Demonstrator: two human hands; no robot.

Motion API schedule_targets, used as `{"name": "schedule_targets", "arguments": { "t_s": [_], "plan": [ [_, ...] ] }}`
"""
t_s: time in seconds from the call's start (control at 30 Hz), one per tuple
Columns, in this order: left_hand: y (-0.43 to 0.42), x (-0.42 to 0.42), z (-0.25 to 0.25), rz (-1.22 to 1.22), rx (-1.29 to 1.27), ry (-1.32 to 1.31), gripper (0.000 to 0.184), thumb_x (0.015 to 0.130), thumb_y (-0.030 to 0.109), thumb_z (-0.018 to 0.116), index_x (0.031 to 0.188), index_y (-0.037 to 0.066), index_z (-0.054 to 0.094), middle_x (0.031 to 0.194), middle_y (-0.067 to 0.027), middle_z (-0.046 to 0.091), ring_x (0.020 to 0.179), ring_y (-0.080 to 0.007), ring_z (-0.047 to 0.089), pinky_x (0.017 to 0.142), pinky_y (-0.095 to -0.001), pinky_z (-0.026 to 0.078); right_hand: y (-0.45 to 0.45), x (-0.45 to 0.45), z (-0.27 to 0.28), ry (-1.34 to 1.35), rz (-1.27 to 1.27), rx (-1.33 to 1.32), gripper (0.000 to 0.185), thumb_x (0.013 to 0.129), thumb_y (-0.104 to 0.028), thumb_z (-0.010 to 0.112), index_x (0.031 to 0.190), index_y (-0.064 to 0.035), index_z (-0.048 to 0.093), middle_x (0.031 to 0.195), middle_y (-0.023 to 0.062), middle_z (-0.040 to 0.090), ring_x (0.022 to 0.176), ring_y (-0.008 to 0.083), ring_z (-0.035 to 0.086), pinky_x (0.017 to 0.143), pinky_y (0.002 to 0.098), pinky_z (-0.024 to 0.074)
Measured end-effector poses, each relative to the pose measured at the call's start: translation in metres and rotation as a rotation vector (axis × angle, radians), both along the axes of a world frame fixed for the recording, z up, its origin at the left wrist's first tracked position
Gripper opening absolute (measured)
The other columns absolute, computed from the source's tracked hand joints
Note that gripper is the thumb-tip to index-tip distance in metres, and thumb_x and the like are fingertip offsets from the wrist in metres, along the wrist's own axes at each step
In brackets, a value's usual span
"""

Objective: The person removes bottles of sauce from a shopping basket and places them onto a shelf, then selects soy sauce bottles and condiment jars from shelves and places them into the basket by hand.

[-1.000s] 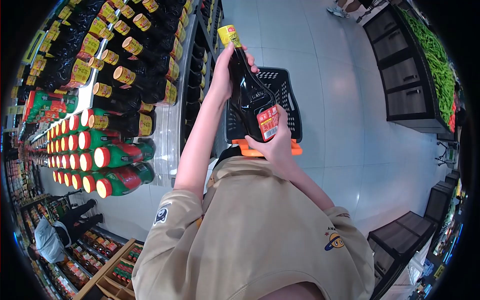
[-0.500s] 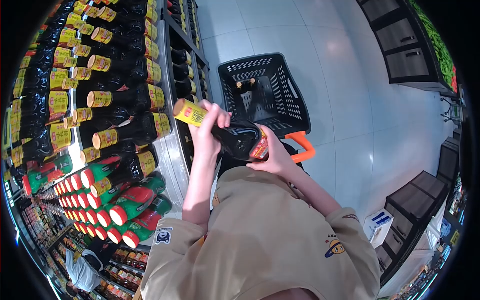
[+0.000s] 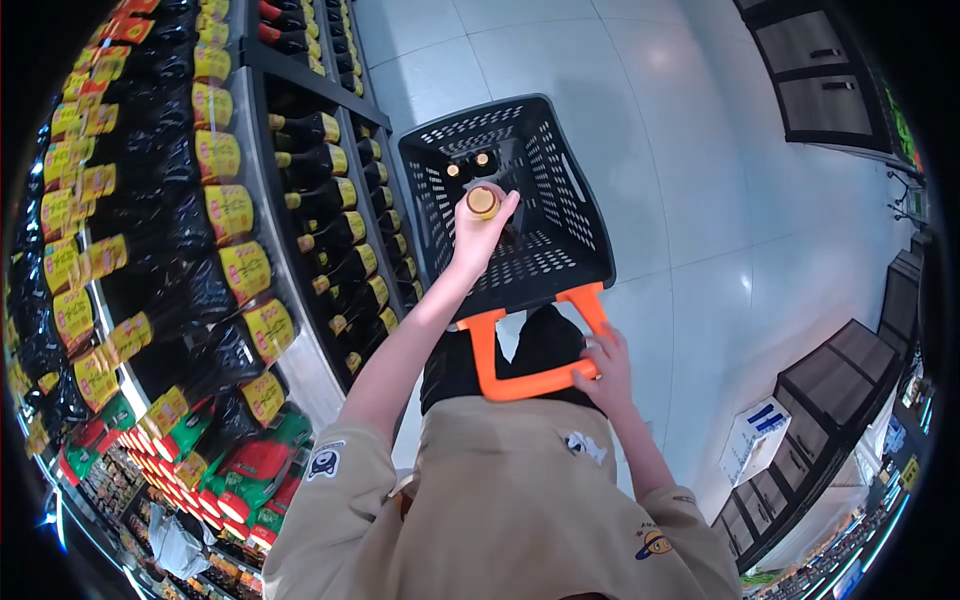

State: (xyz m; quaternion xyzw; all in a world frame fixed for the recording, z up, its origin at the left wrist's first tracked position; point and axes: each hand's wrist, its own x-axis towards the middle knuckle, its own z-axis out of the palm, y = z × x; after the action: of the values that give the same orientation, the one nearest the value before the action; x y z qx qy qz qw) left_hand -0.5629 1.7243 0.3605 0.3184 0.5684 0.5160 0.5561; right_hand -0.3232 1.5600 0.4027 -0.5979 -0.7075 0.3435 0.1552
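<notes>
Left hand (image 3: pixel 478 238): I am holding with it one gold-capped sauce bottle (image 3: pixel 483 204), fingers closing narrowly around the neck. The cap is facing up at the camera; the body is mostly hiding beneath the hand, over or inside the basket. I am not managing to tell whether its base is touching the bottom.

Right hand (image 3: pixel 608 372): fingers curling around the right side of the orange handle (image 3: pixel 530 385).

Black perforated basket (image 3: pixel 575 205): opening out beneath and around the left fingers, ahead of the right ones.

Two capped bottles (image 3: pixel 484 162): standing inside it, just ahead of the left fingers.

Yellow-labelled dark bottles (image 3: pixel 338 228): lying in view in rows, left of the left fingers.

Green-and-red bottles (image 3: pixel 255 462): crowding together, left of and behind the left fingers.

White carton (image 3: pixel 755 440): showing blue marks, well right of the right fingers.

Dark cabinets (image 3: pixel 820 90): standing far right of both hands.
</notes>
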Motion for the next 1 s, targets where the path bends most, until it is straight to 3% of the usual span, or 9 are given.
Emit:
{"name": "schedule_targets", "arguments": {
  "t_s": [0.1,0.17,0.2,0.3,0.4,0.5,0.73,0.8,1.0],
  "plan": [
    [0.023,0.021,-0.071,-0.037,0.069,0.144,0.016,0.077,0.007,0.066,0.074,0.004,0.05,0.078,-0.0005,0.053,0.074,-0.0075,0.049,0.067,-0.0227,0.039,0.006,0.003,-0.015,0.054,0.124,0.166,0.034,0.05,-0.031,0.073,0.063,-0.0072,0.052,0.07,0.0059,0.052,0.078,0.0259,0.053,0.092,0.0486,0.0362],
    [0.035,0.033,-0.113,-0.065,0.186,0.527,0.017,0.074,0.005,0.067,0.073,0.002,0.05,0.081,-0.003,0.053,0.077,-0.011,0.05,0.069,-0.0253,0.04,0.005,0.007,-0.017,0.043,0.144,0.129,0.036,0.05,-0.036,0.072,0.063,-0.0079,0.053,0.07,0.0065,0.053,0.076,0.0244,0.053,0.091,0.0489,0.0377],
    [0.04,0.035,-0.145,-0.15,0.038,0.531,0.022,0.066,0.006,0.072,0.072,0.003,0.051,0.083,-0.0104,0.056,0.091,-0.0242,0.054,0.08,-0.0303,0.041,0.006,0.008,-0.017,0.044,0.145,0.125,0.038,0.051,-0.04,0.07,0.062,-0.0078,0.054,0.067,0.0062,0.053,0.072,0.0239,0.054,0.09,0.0491,0.039],
    [0.062,0.05,-0.205,-0.177,-0.038,0.465,0.022,0.067,0.008,0.073,0.074,0.004,0.053,0.077,-0.0051,0.056,0.084,-0.0185,0.055,0.075,-0.0287,0.042,0.01,0.011,-0.018,0.085,0.206,0.075,0.039,0.052,-0.04,0.074,0.068,-0.0091,0.056,0.071,0.0039,0.053,0.073,0.02,0.053,0.091,0.0447,0.0388],
    [0.079,0.058,-0.27,-0.023,-0.089,0.325,0.022,0.069,0.012,0.074,0.076,0.004,0.055,0.074,-0.0003,0.055,0.07,-0.0101,0.052,0.066,-0.0248,0.043,0.019,0.02,-0.024,0.233,0.283,0.054,0.038,0.057,-0.041,0.072,0.073,-0.009,0.061,0.068,0.0012,0.053,0.072,0.0162,0.055,0.085,0.038,0.0437],
    [0.091,0.062,-0.321,0.018,-0.079,0.364,0.021,0.069,0.012,0.073,0.078,0.004,0.056,0.075,-0.0008,0.056,0.071,-0.0112,0.053,0.068,-0.0251,0.043,0.029,0.028,-0.034,0.389,0.335,0.064,0.034,0.06,-0.039,0.07,0.075,-0.0088,0.063,0.067,-0.0002,0.055,0.074,0.0134,0.057,0.078,0.0317,0.0477],
    [0.115,0.079,-0.41,0.156,-0.096,0.408,0.024,0.068,0.012,0.075,0.08,0.003,0.056,0.078,-0.0028,0.057,0.074,-0.0119,0.054,0.07,-0.0256,0.044,0.029,0.032,-0.043,0.429,0.361,0.126,0.023,0.065,-0.031,0.068,0.071,-0.0096,0.063,0.066,0.0,0.056,0.066,0.0127,0.056,0.07,0.0274,0.0497],
    [0.121,0.08,-0.43,0.139,-0.089,0.43,0.024,0.069,0.011,0.074,0.081,0.003,0.056,0.08,-0.0032,0.058,0.075,-0.0118,0.054,0.07,-0.0256,0.044,0.035,0.031,-0.044,0.422,0.371,0.119,0.008,0.067,-0.012,0.059,0.071,-0.0111,0.066,0.067,-0.0003,0.059,0.061,0.0102,0.055,0.067,0.0249,0.0483],
    [0.134,0.081,-0.48,0.315,-0.148,0.345,0.028,0.067,0.01,0.076,0.087,0.003,0.056,0.082,-0.004,0.059,0.077,-0.0137,0.055,0.073,-0.0269,0.045,0.035,0.031,-0.047,0.377,0.341,0.079,0.007,0.067,-0.013,0.059,0.07,-0.0111,0.065,0.067,-0.0004,0.058,0.06,0.0104,0.055,0.066,0.0251,0.0482]
  ]
}}
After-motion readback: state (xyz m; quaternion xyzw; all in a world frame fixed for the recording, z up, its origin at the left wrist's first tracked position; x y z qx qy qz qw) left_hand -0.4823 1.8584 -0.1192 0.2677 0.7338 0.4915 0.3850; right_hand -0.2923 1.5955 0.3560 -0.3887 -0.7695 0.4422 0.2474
